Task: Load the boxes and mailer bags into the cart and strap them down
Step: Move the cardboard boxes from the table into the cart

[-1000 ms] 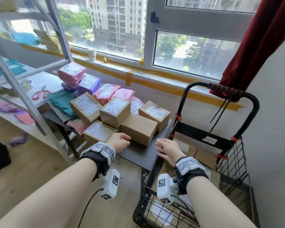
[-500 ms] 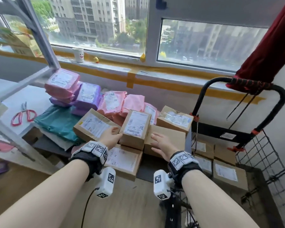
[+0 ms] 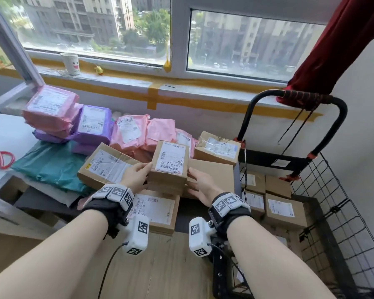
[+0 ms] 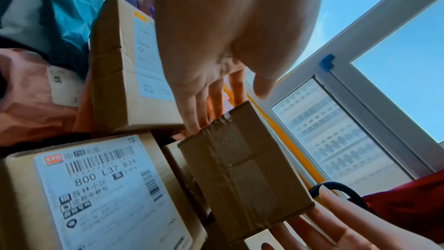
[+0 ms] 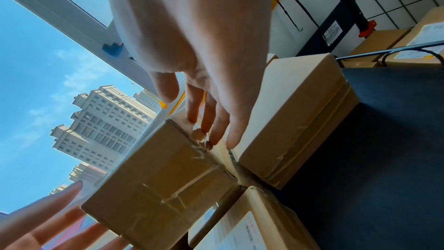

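Note:
A small labelled cardboard box [image 3: 170,165] sits tilted on top of other boxes on the low table. My left hand [image 3: 137,173] presses straight fingers against its left side. My right hand [image 3: 200,182] lies with straight fingers against its right side. The wrist views show the same box [image 4: 240,174] [image 5: 156,178] between both sets of fingers. Pink mailer bags [image 3: 50,111], purple ones [image 3: 93,124] and a teal one [image 3: 52,165] lie behind and to the left. The black wire cart [image 3: 333,201] stands to the right with several boxes [image 3: 285,210] inside. A black cord [image 3: 294,126] hangs from its handle.
More boxes surround the held one: a long one [image 3: 104,167] on the left, a plain one [image 3: 214,175] on the right, one [image 3: 217,147] behind, one [image 3: 156,210] in front. Red scissors [image 3: 0,158] lie far left. A cup [image 3: 72,63] stands on the sill; a red curtain [image 3: 333,50] hangs above the cart.
My right hand left the cart rim and my left hand left the front box. Both moved forward to the sides of the labelled box. The view came closer to the pile.

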Demonstrator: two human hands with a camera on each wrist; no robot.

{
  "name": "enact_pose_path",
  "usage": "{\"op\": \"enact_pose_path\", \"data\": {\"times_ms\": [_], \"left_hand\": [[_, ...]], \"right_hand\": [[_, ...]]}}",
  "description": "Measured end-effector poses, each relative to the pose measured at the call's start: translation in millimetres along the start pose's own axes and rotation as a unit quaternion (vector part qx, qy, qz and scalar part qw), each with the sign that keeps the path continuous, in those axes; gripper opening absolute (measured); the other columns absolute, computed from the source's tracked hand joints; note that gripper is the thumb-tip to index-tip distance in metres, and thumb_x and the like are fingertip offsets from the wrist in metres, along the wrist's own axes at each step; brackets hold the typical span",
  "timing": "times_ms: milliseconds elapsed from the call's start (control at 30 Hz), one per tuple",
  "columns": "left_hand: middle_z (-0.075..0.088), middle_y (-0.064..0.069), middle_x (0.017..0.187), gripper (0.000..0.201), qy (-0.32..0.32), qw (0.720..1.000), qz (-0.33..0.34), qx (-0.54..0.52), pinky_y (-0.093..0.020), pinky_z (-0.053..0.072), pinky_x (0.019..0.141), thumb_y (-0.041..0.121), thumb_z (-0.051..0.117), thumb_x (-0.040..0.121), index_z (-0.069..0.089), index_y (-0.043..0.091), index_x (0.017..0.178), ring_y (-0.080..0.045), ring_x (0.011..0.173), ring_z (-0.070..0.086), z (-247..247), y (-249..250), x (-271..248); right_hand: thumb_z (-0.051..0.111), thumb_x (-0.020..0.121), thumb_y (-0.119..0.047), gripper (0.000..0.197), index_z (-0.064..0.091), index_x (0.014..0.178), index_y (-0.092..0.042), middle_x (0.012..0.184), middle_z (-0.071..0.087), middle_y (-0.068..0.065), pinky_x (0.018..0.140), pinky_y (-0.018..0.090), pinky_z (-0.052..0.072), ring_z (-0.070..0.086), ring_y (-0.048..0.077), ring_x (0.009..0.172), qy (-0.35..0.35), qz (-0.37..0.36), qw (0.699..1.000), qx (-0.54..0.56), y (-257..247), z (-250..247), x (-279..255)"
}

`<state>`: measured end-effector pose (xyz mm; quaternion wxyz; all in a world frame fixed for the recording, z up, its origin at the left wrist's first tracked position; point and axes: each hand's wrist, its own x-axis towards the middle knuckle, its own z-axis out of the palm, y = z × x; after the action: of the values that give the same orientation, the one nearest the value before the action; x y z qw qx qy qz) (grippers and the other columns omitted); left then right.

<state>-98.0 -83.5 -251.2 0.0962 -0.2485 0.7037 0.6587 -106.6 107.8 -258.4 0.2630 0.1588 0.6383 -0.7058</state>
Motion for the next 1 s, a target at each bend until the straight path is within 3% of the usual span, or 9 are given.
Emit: {"op": "enact_pose_path", "data": {"times_ms": [100, 233, 333, 433, 533, 600, 733, 833, 1000], "left_hand": [[0.065, -0.014, 0.105, 0.014, 0.002, 1.000, 0.015, -0.021, -0.035, 0.052, 0.073, 0.026, 0.055, 0.094, 0.060, 0.012, 0.090, -0.027, 0.092, 0.061, 11, 15, -19], [0.066, -0.008, 0.095, 0.008, 0.016, 0.998, 0.053, -0.015, -0.038, 0.054, 0.076, 0.021, 0.063, 0.089, 0.060, 0.016, 0.084, -0.020, 0.080, 0.064, 43, 43, -53], [0.067, -0.015, 0.100, 0.008, 0.009, 0.997, 0.070, -0.042, -0.045, 0.056, 0.080, 0.015, 0.066, 0.087, 0.059, 0.014, 0.083, -0.028, 0.086, 0.066, 82, 62, -83], [0.068, -0.017, 0.103, 0.007, -0.013, 0.996, 0.081, -0.045, -0.042, 0.056, 0.084, 0.013, 0.066, 0.087, 0.058, 0.012, 0.086, -0.031, 0.091, 0.067, 132, 71, -111], [0.064, -0.018, 0.106, 0.011, -0.027, 0.994, 0.097, -0.046, -0.023, 0.057, 0.069, 0.009, 0.064, 0.087, 0.056, 0.008, 0.095, -0.022, 0.078, 0.065, 191, 67, -137], [0.061, -0.017, 0.107, 0.014, -0.037, 0.993, 0.094, -0.061, -0.018, 0.057, 0.061, 0.008, 0.065, 0.086, 0.055, 0.007, 0.097, -0.020, 0.077, 0.065, 230, 59, -154], [0.060, -0.022, 0.117, 0.024, -0.075, 0.992, 0.083, -0.053, -0.024, 0.059, 0.071, 0.009, 0.069, 0.083, 0.055, 0.008, 0.102, -0.030, 0.096, 0.064, 298, 36, -174], [0.058, -0.022, 0.121, 0.033, -0.104, 0.992, 0.054, -0.038, -0.032, 0.053, 0.081, 0.009, 0.070, 0.082, 0.052, 0.009, 0.110, -0.030, 0.097, 0.064, 341, 20, -184], [0.061, -0.012, 0.112, 0.057, -0.114, 0.993, 0.023, -0.005, -0.037, 0.055, 0.082, 0.023, 0.067, 0.086, 0.041, 0.012, 0.135, -0.027, 0.101, 0.064, 392, 3, -188]], "right_hand": [[0.040, 0.100, -0.030, 0.025, 0.065, 0.099, -0.026, 0.096, 0.068, -0.010, 0.096, 0.034, 0.038, 0.058, 0.010, 0.093, -0.007, -0.023, 1.000, 0.003, -6, -13, -17], [0.046, 0.098, -0.035, 0.028, 0.061, 0.121, -0.030, 0.118, 0.065, -0.009, 0.085, 0.034, 0.045, 0.054, 0.016, 0.111, -0.026, -0.055, 0.998, 0.026, -25, -48, -48], [0.050, 0.096, -0.038, 0.035, 0.051, 0.130, -0.037, 0.125, 0.058, -0.005, 0.083, 0.044, 0.045, 0.051, 0.023, 0.115, -0.025, -0.069, 0.997, 0.033, -39, -87, -76], [0.050, 0.096, -0.038, 0.031, 0.046, 0.127, -0.040, 0.120, 0.057, -0.004, 0.078, 0.048, 0.047, 0.054, 0.025, 0.108, -0.023, -0.097, 0.994, 0.043, -46, -135, -105], [0.053, 0.095, -0.035, 0.035, 0.043, 0.128, -0.039, 0.116, 0.060, -0.004, 0.087, 0.052, 0.046, 0.056, 0.022, 0.104, -0.001, -0.133, 0.990, 0.046, -44, -188, -126], [0.058, 0.092, -0.035, 0.040, 0.045, 0.130, -0.036, 0.118, 0.063, 0.001, 0.090, 0.055, 0.045, 0.058, 0.024, 0.106, 0.025, -0.155, 0.987, 0.041, -39, -223, -136], [0.066, 0.087, -0.022, 0.044, 0.051, 0.129, -0.024, 0.115, 0.066, 0.010, 0.081, 0.047, 0.055, 0.065, 0.027, 0.099, 0.065, -0.176, 0.979, 0.081, -23, -294, -152], [0.067, 0.085, -0.018, 0.041, 0.055, 0.125, -0.023, 0.114, 0.066, 0.011, 0.071, 0.039, 0.057, 0.065, 0.022, 0.090, 0.075, -0.154, 0.980, 0.102, -9, -346, -163], [0.069, 0.083, -0.019, 0.041, 0.058, 0.122, -0.024, 0.115, 0.065, 0.008, 0.080, 0.038, 0.052, 0.060, 0.023, 0.099, 0.079, -0.113, 0.983, 0.119, 14, -413, -169]]}}
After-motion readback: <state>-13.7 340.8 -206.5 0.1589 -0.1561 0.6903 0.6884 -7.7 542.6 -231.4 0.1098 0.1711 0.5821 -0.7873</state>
